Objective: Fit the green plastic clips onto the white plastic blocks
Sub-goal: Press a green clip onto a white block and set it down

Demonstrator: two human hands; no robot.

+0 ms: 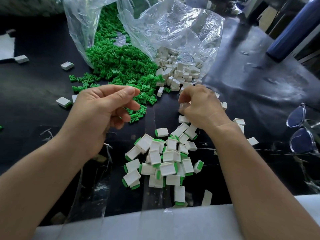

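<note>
Pale padded strip (pixel 173 222) along near table edge, both bare forearms crossing it. Just beyond, finished pile (pixel 162 161) of blocks with green ends showing, flat on black table (pixel 251 87), long axes every way. One fitted block (pixel 179 194) lengthwise toward camera, green end nearest. Second block (pixel 162 132) crosswise, green at left.

Left hand (pixel 103 110) hovering over loose green clips (pixel 121 66), loosely curled, thumb and forefinger apart, nothing visible between them. Right hand (pixel 202 104) knuckles up, fingers tucked down among loose white blocks (pixel 178 71). Holding one or not: cannot tell, tips blurred. Clips and blocks heaped at mouths of clear bags (pixel 173 26), no common heading.

Likely trouble:
- Clip picked up backward or skewed out of the jumble, then jammed or half-seated in block opening.
- Two tangled clips lifted together.
- Unfitted blocks straying into finished pile, just beside right wrist.

Worth checking clip's heading against block's long axis before pressing.
</note>
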